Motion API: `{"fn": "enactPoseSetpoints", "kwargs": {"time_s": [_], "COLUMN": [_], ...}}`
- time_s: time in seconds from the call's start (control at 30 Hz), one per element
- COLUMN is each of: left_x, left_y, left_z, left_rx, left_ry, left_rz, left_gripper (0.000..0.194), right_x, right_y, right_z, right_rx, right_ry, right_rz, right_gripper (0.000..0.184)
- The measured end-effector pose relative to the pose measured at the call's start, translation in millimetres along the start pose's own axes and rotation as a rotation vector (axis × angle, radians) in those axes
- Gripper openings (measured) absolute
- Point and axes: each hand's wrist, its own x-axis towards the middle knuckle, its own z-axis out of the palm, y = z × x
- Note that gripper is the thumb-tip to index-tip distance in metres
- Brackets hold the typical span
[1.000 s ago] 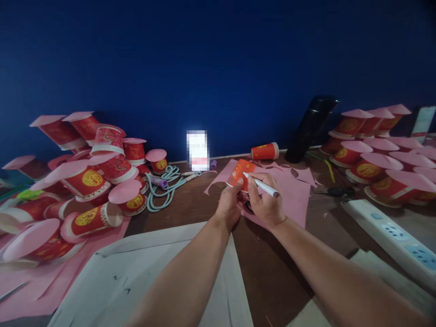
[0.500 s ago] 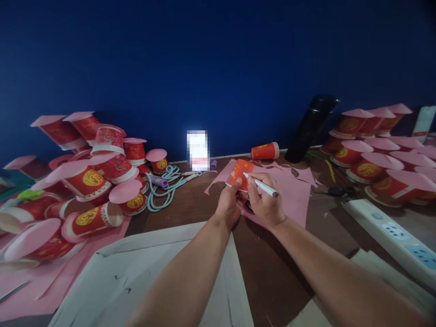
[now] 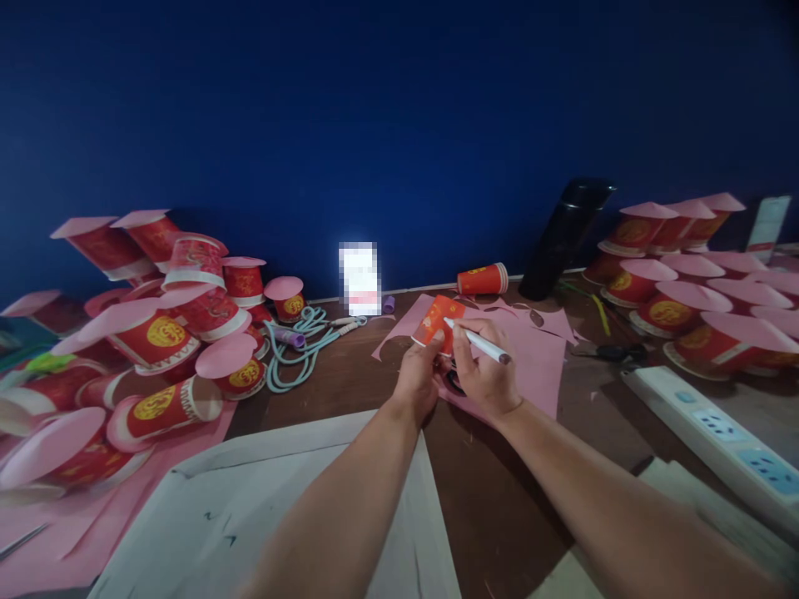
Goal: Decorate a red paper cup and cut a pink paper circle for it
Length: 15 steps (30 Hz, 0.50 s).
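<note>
My left hand [image 3: 419, 373] is closed around a red paper cup [image 3: 432, 319] with gold print, its thumb pressed on the side. In my right hand [image 3: 490, 366] is a white marker [image 3: 483, 343], pinched like a pen, its tip at the cup's wall. Beneath both hands lies a cut sheet of pink paper [image 3: 537, 366]. Dark scissors-like handles [image 3: 454, 381] show partly between the hands; the rest is hidden. Behind, a stack of red paper cups [image 3: 482, 279] rests on its side.
Red cups with pink discs crowd the left [image 3: 163, 333] and right [image 3: 671, 312]. A black flask [image 3: 565, 237] leans at the wall near a lit, blurred screen [image 3: 360, 279]. Also there: a blue cord [image 3: 290, 374], a power strip [image 3: 717, 433] and a white sheet [image 3: 300, 499].
The view has shifted slightly. My left hand still holds the cup, and the marker tip stays at its wall with barely any visible movement.
</note>
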Motion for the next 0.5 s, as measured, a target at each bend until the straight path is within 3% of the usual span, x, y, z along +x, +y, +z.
{"fn": "enactPoseSetpoints", "kwargs": {"time_s": [0.5], "left_x": [-0.5], "left_y": [-0.9], "left_z": [0.4], "left_rx": [0.029], "left_ry": [0.022], "left_rz": [0.001], "left_gripper": [0.029], "right_x": [0.4], "right_y": [-0.8], "right_z": [0.6], "right_rx": [-0.017], "right_ry": [0.009], "right_rz": [0.006], "right_gripper": [0.011]}}
